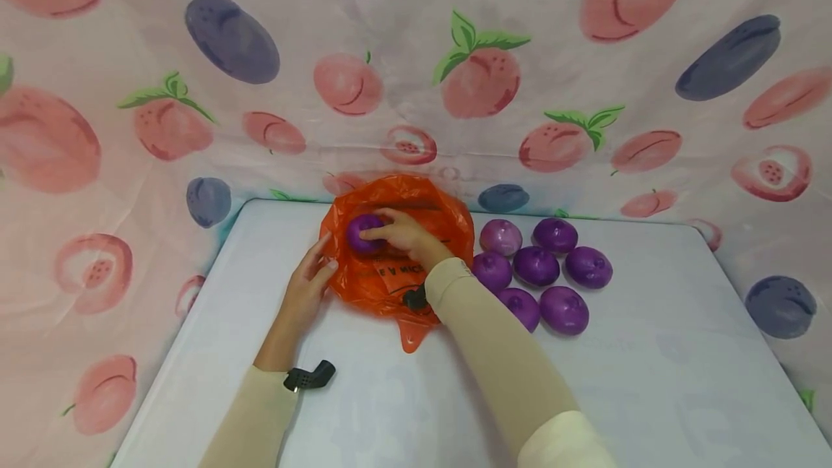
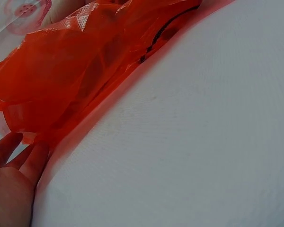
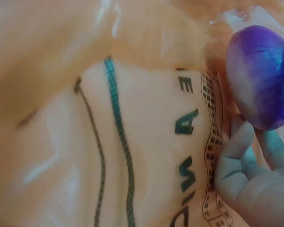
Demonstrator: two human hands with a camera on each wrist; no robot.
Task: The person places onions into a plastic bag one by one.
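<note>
My right hand grips a purple onion with thumb and fingers, over the opening of an orange plastic bag. In the right wrist view the onion shows a pale patch on one side, and the bag's printed lettering lies beside it. At the bag's left edge is my left hand, its fingers fairly straight and touching the plastic. The left wrist view shows those fingers against the crumpled bag. The inside of the bag is partly hidden by my right hand and forearm.
Several more purple onions lie grouped on the white table, just right of the bag. My right forearm partly covers the nearest ones. A fruit-patterned cloth hangs behind the table's back edge.
</note>
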